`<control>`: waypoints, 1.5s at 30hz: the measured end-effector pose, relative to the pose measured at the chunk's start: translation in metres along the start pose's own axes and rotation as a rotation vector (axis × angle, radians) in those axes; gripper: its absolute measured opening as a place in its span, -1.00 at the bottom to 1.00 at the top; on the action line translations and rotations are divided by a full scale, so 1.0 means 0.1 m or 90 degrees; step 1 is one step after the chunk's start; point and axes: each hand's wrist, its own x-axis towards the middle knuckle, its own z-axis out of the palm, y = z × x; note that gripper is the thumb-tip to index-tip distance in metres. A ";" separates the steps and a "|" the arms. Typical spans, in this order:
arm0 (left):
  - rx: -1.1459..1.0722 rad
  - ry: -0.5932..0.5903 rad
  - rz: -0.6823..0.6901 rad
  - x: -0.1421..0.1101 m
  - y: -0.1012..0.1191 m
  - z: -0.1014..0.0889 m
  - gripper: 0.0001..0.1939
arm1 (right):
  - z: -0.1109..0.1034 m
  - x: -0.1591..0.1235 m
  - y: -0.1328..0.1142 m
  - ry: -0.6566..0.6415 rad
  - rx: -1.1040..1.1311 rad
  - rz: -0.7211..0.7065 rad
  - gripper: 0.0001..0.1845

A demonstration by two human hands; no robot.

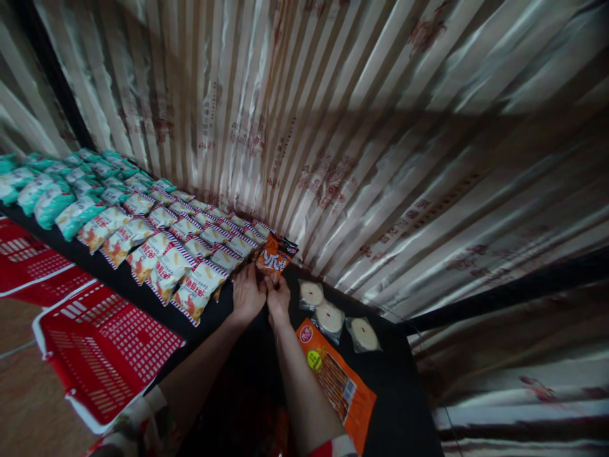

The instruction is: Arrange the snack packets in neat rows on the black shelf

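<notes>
A small orange snack packet (276, 255) with white lettering and a dark top edge stands tilted at the right end of the packet rows. My right hand (279, 299) pinches its lower edge between thumb and fingers. Against its lower left corner is my left hand (248, 295), closed at that corner, fingers beside the neighbouring packets and thumb close to my right thumb. Left of my hands lie rows of white snack packets (202, 285) with striped edges. The packet's underside and my fingertips are partly hidden.
Teal snack packets (78, 212) fill the table's far left. Three round, pale, wrapped items (329, 317) and a large orange bag (333, 374) lie right on the black tabletop (399, 387). Red baskets (109, 343) stand left below the edge. A pleated curtain (333, 127) hangs behind.
</notes>
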 end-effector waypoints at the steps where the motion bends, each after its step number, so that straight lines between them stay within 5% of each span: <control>1: 0.006 0.001 0.003 0.00 0.01 -0.01 -0.47 | 0.01 0.02 0.00 -0.002 -0.008 -0.003 -0.68; 13: 0.035 -0.126 -0.041 0.03 0.06 -0.06 -0.48 | 0.04 0.10 0.24 0.011 -0.115 -0.005 -0.65; 24: 0.040 -0.131 -0.033 0.09 0.05 -0.03 -0.48 | 0.00 0.15 0.03 0.013 -0.264 -0.002 -0.65; 45: 0.061 -0.136 -0.020 0.08 0.07 -0.04 -0.54 | -0.02 0.20 0.18 0.037 -0.237 -0.034 -0.52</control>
